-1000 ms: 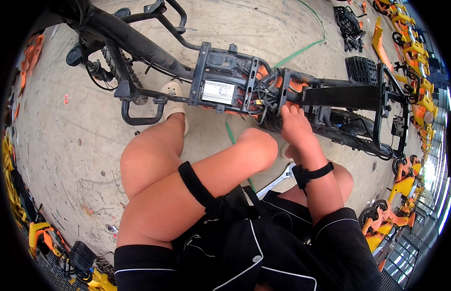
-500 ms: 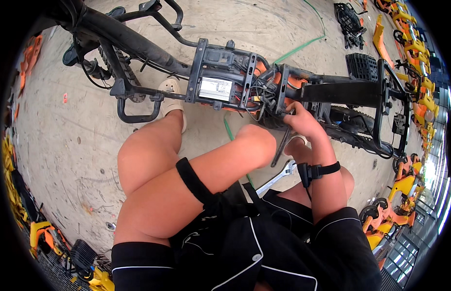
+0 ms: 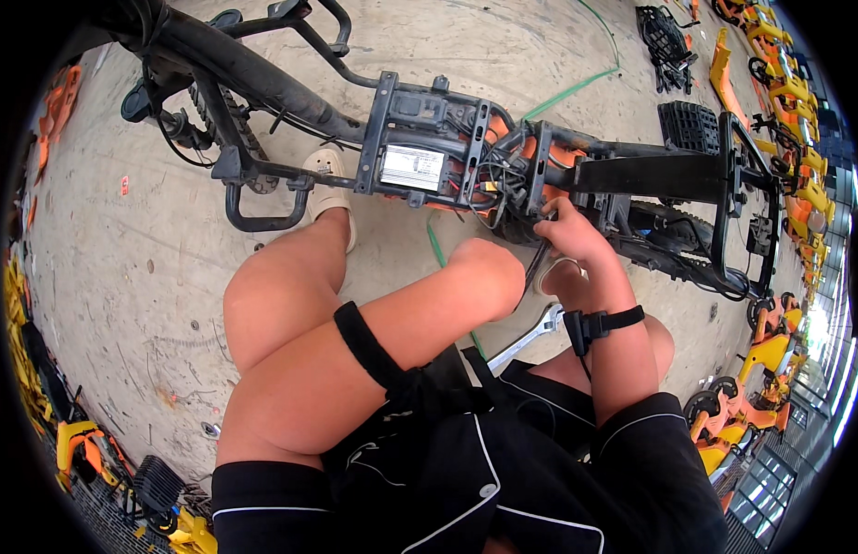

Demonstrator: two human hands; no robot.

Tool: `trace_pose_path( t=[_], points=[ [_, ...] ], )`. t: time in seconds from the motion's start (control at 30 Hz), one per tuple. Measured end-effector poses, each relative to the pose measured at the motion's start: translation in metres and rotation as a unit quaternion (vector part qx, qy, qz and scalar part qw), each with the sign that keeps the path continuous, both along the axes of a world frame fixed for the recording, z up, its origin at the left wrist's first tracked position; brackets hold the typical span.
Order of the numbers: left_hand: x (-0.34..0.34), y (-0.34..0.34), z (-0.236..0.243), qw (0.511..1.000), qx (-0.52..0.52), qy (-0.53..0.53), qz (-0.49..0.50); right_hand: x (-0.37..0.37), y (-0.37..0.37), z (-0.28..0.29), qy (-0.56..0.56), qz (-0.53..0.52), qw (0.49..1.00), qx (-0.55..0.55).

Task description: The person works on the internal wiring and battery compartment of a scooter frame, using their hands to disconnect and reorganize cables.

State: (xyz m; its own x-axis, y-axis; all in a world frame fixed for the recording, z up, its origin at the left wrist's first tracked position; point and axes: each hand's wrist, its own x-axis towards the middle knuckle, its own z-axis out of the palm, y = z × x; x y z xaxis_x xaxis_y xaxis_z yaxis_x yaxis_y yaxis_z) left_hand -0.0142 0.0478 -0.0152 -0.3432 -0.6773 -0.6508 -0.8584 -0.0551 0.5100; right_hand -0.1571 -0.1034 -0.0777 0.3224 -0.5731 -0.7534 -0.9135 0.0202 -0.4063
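Note:
My right hand [image 3: 572, 231] reaches to the side of a stripped black motorbike frame [image 3: 651, 175]. Its fingers are closed around the upper end of a dark, bar-shaped tool [image 3: 539, 259], against a bracket below the wiring. The tool's kind cannot be made out. Just left of the bar is my left hand [image 3: 489, 272], bent downward with its fingers hidden; I cannot tell whether it grips anything. A large silver adjustable wrench [image 3: 531, 334] lies near my lap, between my forearms, its lower part covered.
Along the frame sit a silver-labelled box [image 3: 414, 167] and a bundle of dark cables [image 3: 503, 175]. A green hose [image 3: 577, 88] crosses the concrete floor behind. Several orange and yellow bikes [image 3: 766, 360] line the right side; more parts [image 3: 87, 452] lie at left.
The lower part of the bar-shaped tool has swung left toward my left hand, which now partly hides it. My right hand has shifted slightly; my left hand looks still.

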Motion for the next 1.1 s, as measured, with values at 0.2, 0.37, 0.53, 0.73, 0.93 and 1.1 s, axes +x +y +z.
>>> trace_pose_path(
  t=[0.2, 0.37, 0.53, 0.73, 0.93, 1.1],
  points=[
    [0.001, 0.003, 0.0, 1.0, -0.004, 0.004, 0.002, -0.002, 0.0, -0.008, -0.001, 0.059, 0.997, -0.047],
    [0.002, 0.003, -0.002, 1.0, -0.009, 0.0, -0.005, -0.008, -0.002, -0.026, 0.012, 0.139, 0.982, -0.128],
    [0.005, 0.004, -0.002, 1.0, -0.01, 0.002, 0.005, 0.002, -0.002, -0.015, 0.057, 0.194, 0.969, -0.144],
    [0.009, 0.002, 0.006, 1.0, 0.005, 0.009, 0.009, 0.018, 0.003, 0.001, 0.032, 0.014, 0.999, -0.038],
    [0.01, 0.001, 0.005, 1.0, 0.005, 0.018, 0.004, 0.011, 0.003, -0.015, -0.044, -0.164, 0.984, 0.055],
    [0.015, -0.001, 0.011, 1.0, -0.007, 0.009, -0.009, 0.012, 0.003, -0.021, -0.069, -0.201, 0.972, 0.099]
  ],
)
